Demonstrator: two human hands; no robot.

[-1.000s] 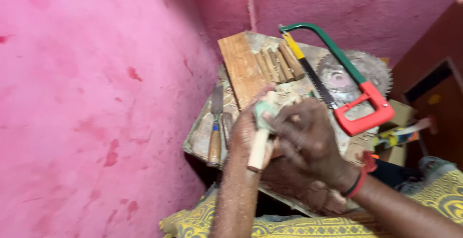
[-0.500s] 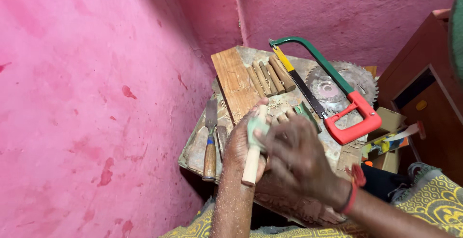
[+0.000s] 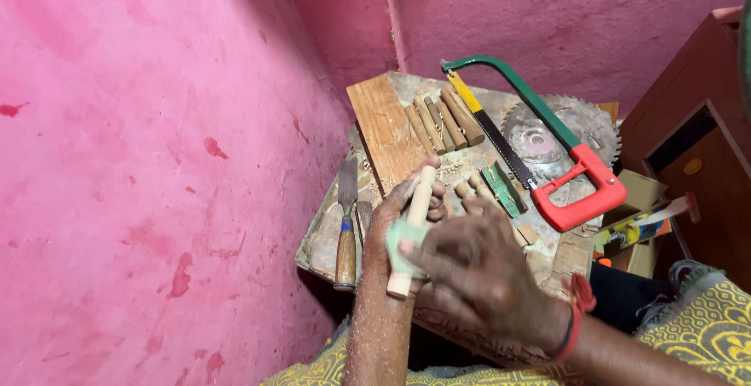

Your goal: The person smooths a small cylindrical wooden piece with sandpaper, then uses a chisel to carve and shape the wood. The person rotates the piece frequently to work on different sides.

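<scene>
This is a small woodworking workshop in a corner with rough pink walls [image 3: 141, 159]. A worn workbench [image 3: 563, 257] carries a hacksaw [image 3: 540, 140], a circular saw blade [image 3: 567, 132], a chisel [image 3: 346, 229], a wooden board [image 3: 383, 128] and turned wooden pegs [image 3: 442, 124], with sawdust around them.

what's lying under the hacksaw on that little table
Under the hacksaw lies a round toothed saw blade, partly covered by its frame, on the dusty work table. Whatever lies beneath the red handle is hidden.
</scene>
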